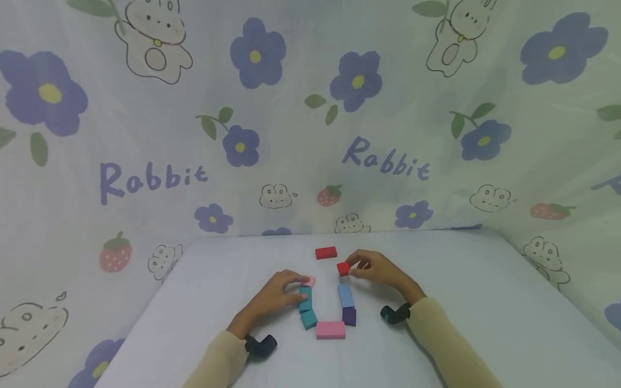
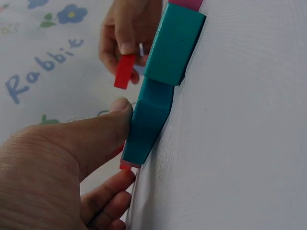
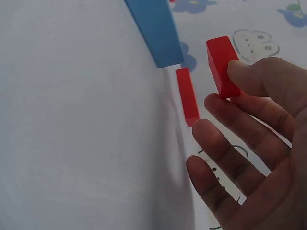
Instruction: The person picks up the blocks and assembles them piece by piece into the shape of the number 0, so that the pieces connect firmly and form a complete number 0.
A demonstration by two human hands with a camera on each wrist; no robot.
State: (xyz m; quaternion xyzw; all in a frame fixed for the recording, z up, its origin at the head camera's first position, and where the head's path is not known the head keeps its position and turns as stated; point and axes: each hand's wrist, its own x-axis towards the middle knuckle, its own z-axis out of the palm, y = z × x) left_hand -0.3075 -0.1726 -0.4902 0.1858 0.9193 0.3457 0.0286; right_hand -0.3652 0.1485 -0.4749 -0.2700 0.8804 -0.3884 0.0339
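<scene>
My left hand [image 1: 276, 291] rests at the left side of a U-shaped row of blocks. Its fingertips touch a small light pink block [image 1: 310, 281], and the thumb lies against a teal block [image 2: 151, 112]. Beside that sits a second teal block [image 1: 308, 319]. Between thumb and fingertips, my right hand [image 1: 375, 268] pinches a small red block [image 3: 223, 62], raised off the table beyond the light blue block [image 1: 345, 296]. In the right wrist view, its other fingers are spread and loosely bent. Part of the left hand's index finger is hidden in the left wrist view.
A dark purple block [image 1: 349, 316] meets the light blue one, and a larger pink block [image 1: 331, 330] forms the near end. Another red block [image 1: 326, 253] lies farther back on the white table [image 1: 218, 258]. A printed curtain [image 1: 301, 129] hangs behind.
</scene>
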